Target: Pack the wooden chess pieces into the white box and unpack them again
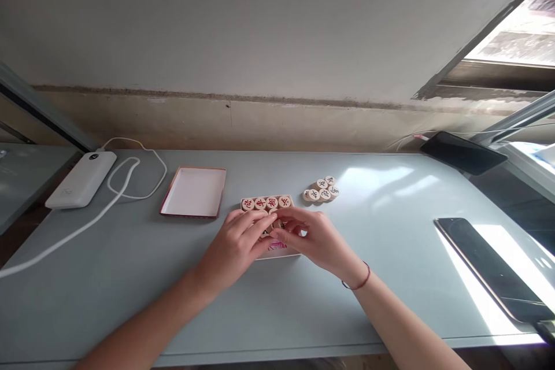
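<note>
A small open box (288,254) lies in front of me on the desk. Along its far side runs a row of round wooden Chinese chess pieces (272,203) with red characters. My left hand (237,238) reaches over the box from the left, fingers bent around pieces with dark marks. From the right, my right hand (313,233) pinches a chess piece (278,224) between thumb and fingers; the two hands' fingertips meet there. Fingers hide most of the box's middle. Printed pink lines show on the near part of its floor.
Behind and right of the box, several more chess pieces (321,189) stand in short stacks. A box lid (193,192) lies inside-up on the left. Beyond it are a white power bank (82,180) and its cable (91,221). Phones lie at right (489,269) and back right (463,152).
</note>
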`<state>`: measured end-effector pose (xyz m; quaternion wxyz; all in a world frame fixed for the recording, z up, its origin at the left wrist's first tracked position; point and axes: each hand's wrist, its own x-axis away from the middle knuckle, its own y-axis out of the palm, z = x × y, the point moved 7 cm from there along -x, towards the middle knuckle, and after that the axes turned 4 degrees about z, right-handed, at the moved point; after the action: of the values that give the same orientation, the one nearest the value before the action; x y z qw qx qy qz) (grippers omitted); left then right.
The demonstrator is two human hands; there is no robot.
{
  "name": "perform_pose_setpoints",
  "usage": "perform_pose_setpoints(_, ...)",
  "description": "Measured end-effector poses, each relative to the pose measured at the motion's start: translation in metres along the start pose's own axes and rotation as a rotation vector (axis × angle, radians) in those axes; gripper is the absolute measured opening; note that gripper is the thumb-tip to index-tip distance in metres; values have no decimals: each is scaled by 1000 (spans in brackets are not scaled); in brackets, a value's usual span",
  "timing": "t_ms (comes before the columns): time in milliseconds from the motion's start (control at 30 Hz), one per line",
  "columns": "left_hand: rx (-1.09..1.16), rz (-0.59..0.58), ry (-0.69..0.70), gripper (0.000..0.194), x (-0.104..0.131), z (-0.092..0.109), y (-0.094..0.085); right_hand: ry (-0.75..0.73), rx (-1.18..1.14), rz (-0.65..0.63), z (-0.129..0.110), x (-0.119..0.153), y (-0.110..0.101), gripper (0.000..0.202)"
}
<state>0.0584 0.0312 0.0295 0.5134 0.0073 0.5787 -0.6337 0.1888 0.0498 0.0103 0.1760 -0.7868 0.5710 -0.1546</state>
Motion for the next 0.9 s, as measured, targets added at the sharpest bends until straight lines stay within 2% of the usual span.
perform_pose_setpoints(267, -27, -57, -25, 15, -6, 3, 9, 58, -92, -48, 8, 0, -11, 24)
perform_pose_setpoints(467, -15, -102, -51, 6, -6, 4, 19, 59, 56, -38, 9, 1, -18, 19)
perform_pose_setpoints(567, -16, -114, -56, 10, -3, 2, 22, 70, 118, -7, 12, 2, -23, 18)
perform_pose_setpoints(700, -52, -147, -73, 12, -1, -2, 22, -56, 173, 2, 4, 5, -25, 16)
perform_pose_setpoints(900, -67, -153, -28, 16, -2, -2, 16, -278, 345, -34, -6, 9, -9, 26)
